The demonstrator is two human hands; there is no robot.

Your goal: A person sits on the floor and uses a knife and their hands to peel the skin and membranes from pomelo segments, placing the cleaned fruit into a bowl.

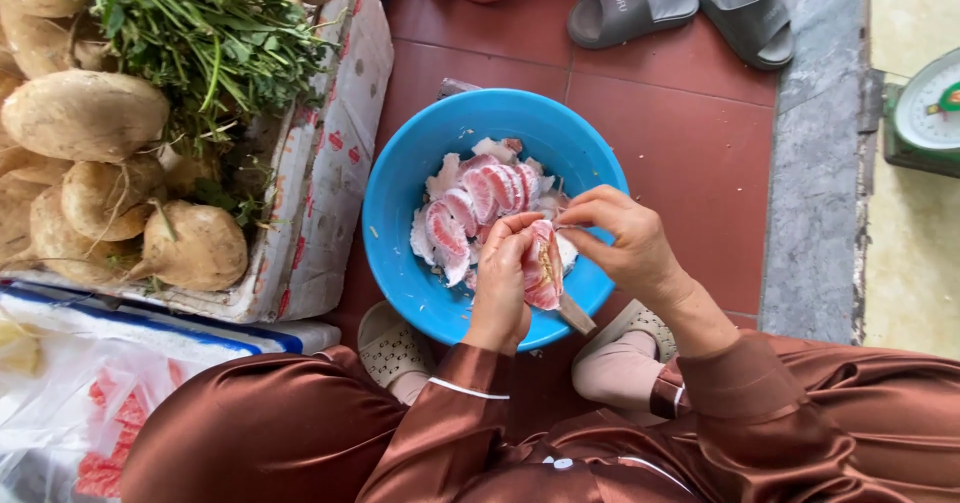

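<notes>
Left hand (503, 281), pomelo segment (541, 266) upright, lengthwise

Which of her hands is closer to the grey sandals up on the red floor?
Right. The right hand is below the grey sandals, slightly left; the left hand is farther down-left.

One head-worn camera looks steeply down, close over the blue bowl (400, 213) on the red-tiled floor (690, 143).
</notes>
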